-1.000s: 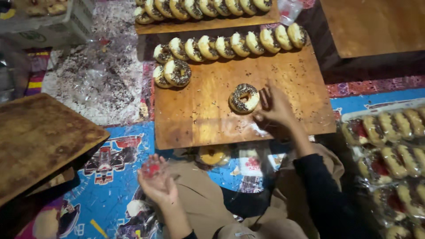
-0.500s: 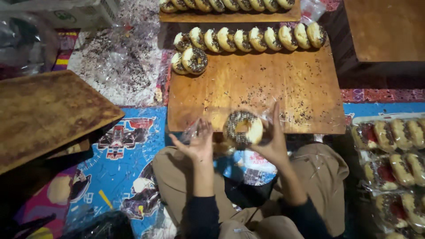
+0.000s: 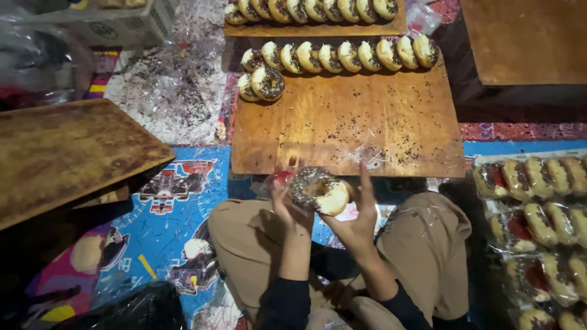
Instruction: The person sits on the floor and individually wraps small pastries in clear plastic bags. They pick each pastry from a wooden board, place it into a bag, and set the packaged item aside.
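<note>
Holding a sprinkled donut (image 3: 318, 189) between both hands, I see the grip of the left hand (image 3: 287, 205) closed around the left side of it, together with a thin clear plastic wrapper (image 3: 275, 180) that has a red spot on it. The right hand (image 3: 358, 217) supports the donut from the right and from below, its fingers (image 3: 365, 183) stretched upward and not curled tight, but touching the donut. The donut is above my lap, just in front of the near edge of the wooden board (image 3: 348, 128), which serves as a low counter. Dark sprinkles are scattered on this board. Far beyond the grip, at the far edge of the board, a row of donuts (image 3: 342, 55) stands on edge, and two more donuts (image 3: 263, 84) lie at its left end. Still farther there is a second row of donuts (image 3: 312, 9) on another board. To the right of the right hand, well apart, wrapped donuts (image 3: 538, 220) lie in rows. To the left of the left hand, well apart, there is a dark wooden tray (image 3: 67, 153). Under my knees is a colourful floor mat (image 3: 165, 214) with cartoon pictures. I cannot tell if the donut is already inside the wrapper.
</note>
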